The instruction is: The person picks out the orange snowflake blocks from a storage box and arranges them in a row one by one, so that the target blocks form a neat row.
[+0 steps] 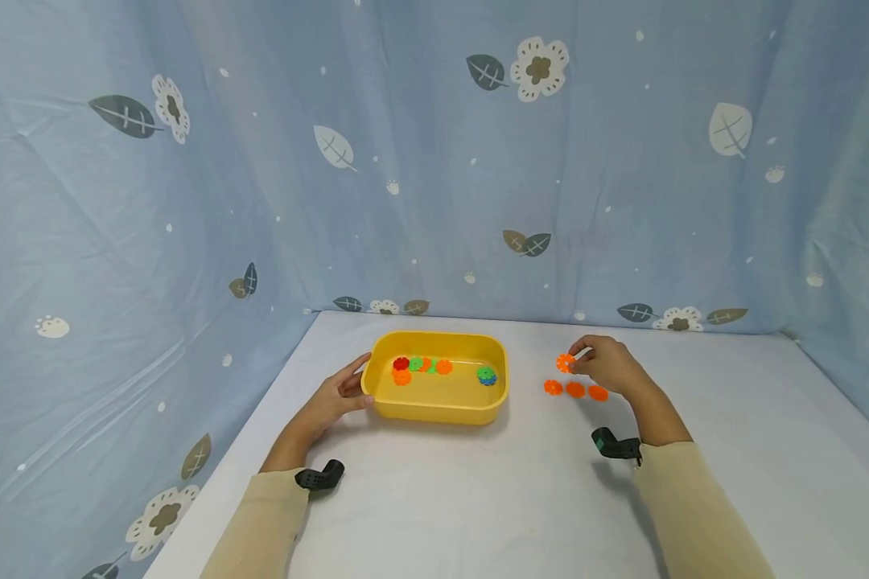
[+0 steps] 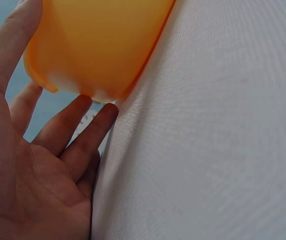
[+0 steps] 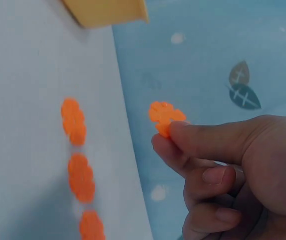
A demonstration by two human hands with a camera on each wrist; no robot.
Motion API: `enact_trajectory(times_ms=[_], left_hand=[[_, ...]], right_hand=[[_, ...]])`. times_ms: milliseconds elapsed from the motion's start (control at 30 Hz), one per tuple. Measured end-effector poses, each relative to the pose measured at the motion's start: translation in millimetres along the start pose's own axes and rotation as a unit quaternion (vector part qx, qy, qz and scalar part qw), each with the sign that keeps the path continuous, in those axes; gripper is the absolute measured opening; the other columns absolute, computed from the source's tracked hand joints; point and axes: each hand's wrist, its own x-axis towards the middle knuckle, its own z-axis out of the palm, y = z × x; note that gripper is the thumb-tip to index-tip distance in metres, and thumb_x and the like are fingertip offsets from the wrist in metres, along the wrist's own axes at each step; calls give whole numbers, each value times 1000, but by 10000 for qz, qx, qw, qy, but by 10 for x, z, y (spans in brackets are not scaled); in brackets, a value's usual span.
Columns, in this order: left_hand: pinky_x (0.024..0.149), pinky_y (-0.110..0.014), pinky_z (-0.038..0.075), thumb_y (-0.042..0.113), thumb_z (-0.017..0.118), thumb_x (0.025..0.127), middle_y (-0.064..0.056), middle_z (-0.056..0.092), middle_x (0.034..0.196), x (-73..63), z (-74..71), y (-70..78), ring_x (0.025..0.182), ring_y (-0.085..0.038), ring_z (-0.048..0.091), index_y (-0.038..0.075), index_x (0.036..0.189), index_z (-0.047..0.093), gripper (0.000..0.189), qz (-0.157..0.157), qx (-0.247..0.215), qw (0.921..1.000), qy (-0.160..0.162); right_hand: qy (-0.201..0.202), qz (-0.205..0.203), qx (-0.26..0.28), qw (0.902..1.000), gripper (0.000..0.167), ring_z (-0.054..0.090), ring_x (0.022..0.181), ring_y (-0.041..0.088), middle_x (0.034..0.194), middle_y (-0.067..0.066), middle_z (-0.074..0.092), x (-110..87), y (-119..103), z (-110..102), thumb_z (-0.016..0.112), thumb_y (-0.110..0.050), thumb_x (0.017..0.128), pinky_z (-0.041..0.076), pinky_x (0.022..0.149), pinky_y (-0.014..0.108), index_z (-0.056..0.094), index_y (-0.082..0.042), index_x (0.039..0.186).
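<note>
My left hand [image 1: 333, 399] holds the left end of a yellow plastic tub [image 1: 434, 413], thumb at its near corner and fingers against the end wall. In the left wrist view, the fingertips meet the tub's wall [image 2: 98, 45]. Between thumb and forefinger, my right hand [image 1: 608, 366] pinches an orange notched disc [image 1: 565, 363], a flower-shaped plastic piece, raised above the table in the right wrist view. Just below that hand lie three more orange discs [image 1: 575, 390] in a row on the table.
Inside the tub, a red disc [image 1: 401, 363], a green disc [image 1: 416, 364] and several orange ones gather at the left; another green disc [image 1: 486, 373] overlaps a blue disc [image 1: 488, 381] at the right. A patterned blue curtain [image 1: 434, 201] hangs behind the white table [image 1: 463, 498].
</note>
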Motion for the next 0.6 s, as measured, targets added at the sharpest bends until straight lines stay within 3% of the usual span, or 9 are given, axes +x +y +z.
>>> enact_trajectory(times_ms=[600], left_hand=[[107, -48, 34, 25, 81, 82, -10, 46, 146, -3, 0, 8, 130, -28, 47, 31, 153, 32, 87, 70, -17, 10000, -32]], right_hand=[[161, 415, -238, 9987, 29, 62, 87, 33, 100, 16, 65, -229, 393, -231, 66, -14, 91, 51, 67, 38, 59, 1, 115]])
